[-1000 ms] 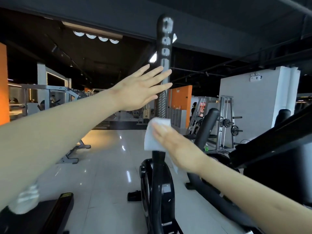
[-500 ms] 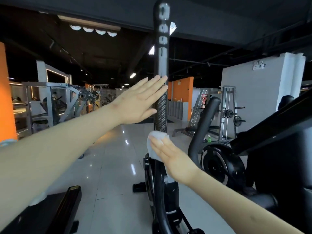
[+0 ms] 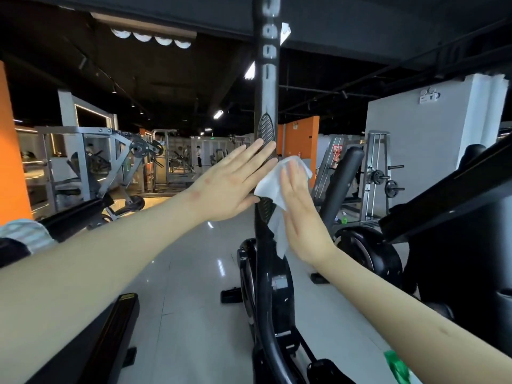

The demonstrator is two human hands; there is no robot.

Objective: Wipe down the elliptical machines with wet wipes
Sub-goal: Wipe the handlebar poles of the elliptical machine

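Handlebar [image 3: 266, 106] markings unreadable; right hand [image 3: 303, 220] presses wipe [image 3: 270, 184].

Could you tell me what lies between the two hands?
In the head view, the black handlebar and the white wipe lie between the left hand and right hand.

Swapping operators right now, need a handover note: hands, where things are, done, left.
Left hand: flat, fingers straight, against the left side of the tall black upright handle post at its ribbed grip.
Right hand: flat, pressing the white wet wipe onto the post's right side.
Done: wipe is on the grip; cleaned area cannot be told.
Left: rest of the post, the black flywheel housing below, the neighbouring black elliptical on the right.
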